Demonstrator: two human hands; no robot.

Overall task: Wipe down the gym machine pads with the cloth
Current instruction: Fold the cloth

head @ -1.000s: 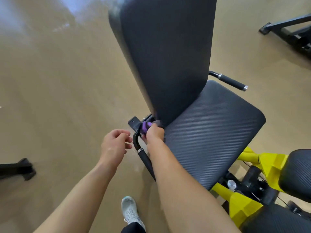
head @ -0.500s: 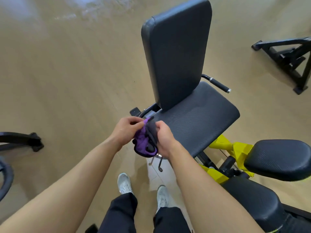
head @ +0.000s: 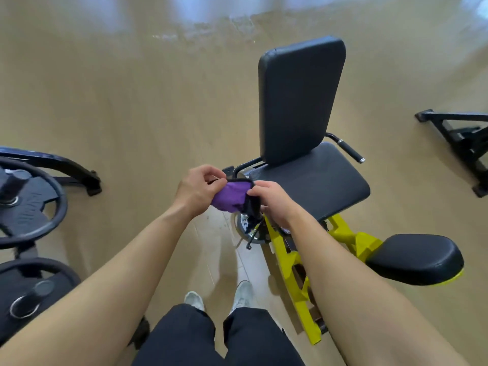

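Both hands hold a purple cloth [head: 230,196] with a dark edge in mid-air, just left of the machine. My left hand [head: 198,190] pinches its left side, and my right hand [head: 274,200] grips its right side with curled fingers. Behind the cloth stands the gym machine with an upright black back pad [head: 298,101] and a flat black seat pad [head: 314,186]. A rounded black leg pad [head: 417,256] sits lower right on the yellow frame [head: 290,262]. Neither hand touches a pad.
Black weight plates [head: 29,204] on a rack stand at the left. Another black machine base [head: 459,143] lies at the far right. A side handle [head: 348,149] juts out behind the seat. My legs and white shoes [head: 195,301] stand on the tan floor.
My right hand drew the cloth away from the gap beside the seat, and my left hand took hold of it too. I stepped back, so the machine looks smaller and weight plates entered at the left.
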